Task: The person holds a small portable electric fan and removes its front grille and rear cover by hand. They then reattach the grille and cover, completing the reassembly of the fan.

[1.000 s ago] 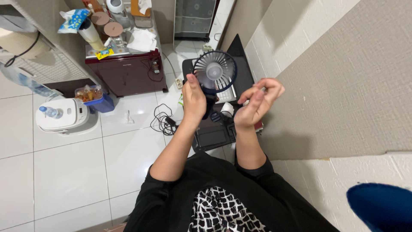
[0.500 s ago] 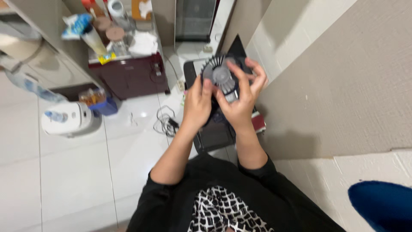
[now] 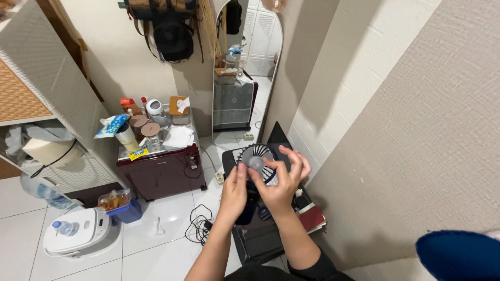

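The person stands on a white tiled floor point(image 3: 104, 255) beside a beige wall point(image 3: 406, 130), and a tall arched mirror point(image 3: 245, 67) leans at the far side. To the left there is a dark red small fridge point(image 3: 161, 174) with jars and cloths on its top, and nearer on the left a white rice cooker point(image 3: 78, 237) sits on the floor. Below the hands a dark low table point(image 3: 260, 242) carries a laptop, mostly hidden. In the middle of the view the person holds up a small handheld fan point(image 3: 255, 160) with a dark round grille. The left hand point(image 3: 235, 193) is closed around the dark handle under the grille. The right hand point(image 3: 281, 184) has its fingers spread and curved over the front of the grille, touching it, with the thumb at the hub. The fan looks light and of stiff plastic, so one hand probably carries it easily. The thin grille ribs seem fragile and may bend under pressure; the handle seems the safe place to take hold, and the rim of the grille is better than its ribs.
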